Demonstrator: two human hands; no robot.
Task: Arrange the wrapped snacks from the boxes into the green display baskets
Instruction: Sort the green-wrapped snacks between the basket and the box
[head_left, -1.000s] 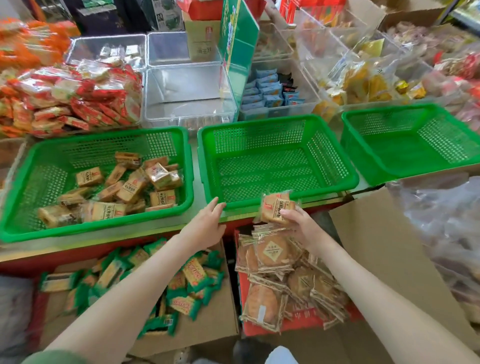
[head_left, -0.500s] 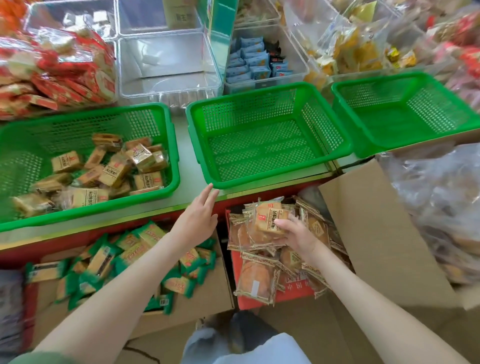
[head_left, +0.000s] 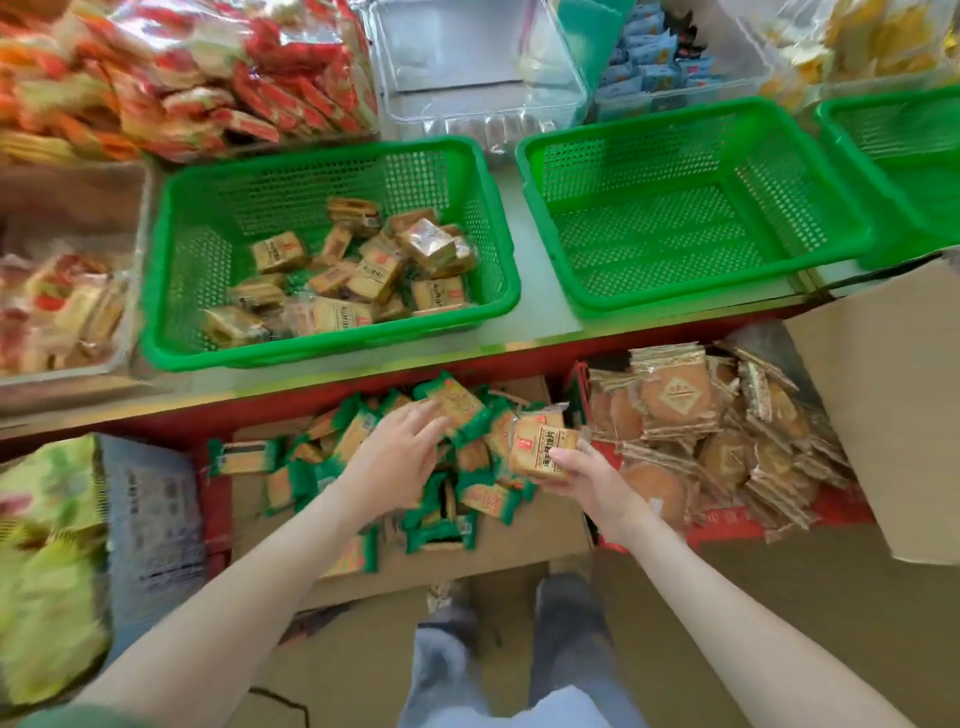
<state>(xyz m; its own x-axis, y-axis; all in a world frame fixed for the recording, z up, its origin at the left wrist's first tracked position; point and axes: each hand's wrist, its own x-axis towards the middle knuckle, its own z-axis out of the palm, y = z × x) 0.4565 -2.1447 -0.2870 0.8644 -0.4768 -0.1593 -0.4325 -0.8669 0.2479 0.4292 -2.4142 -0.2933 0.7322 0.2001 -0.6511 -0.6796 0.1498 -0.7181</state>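
Possibly the tan square wrapped snack slips from the right hand, whose grip merely pinches it; the left hand spreads empty over green-wrapped packets.

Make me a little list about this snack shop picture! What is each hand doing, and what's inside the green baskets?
left hand: open, fingers spread over the green-wrapped snacks in the cardboard box
right hand: holds one tan wrapped snack
left basket: a pile of tan snacks
middle basket: nothing in it
red box: round cakes in clear wrappers
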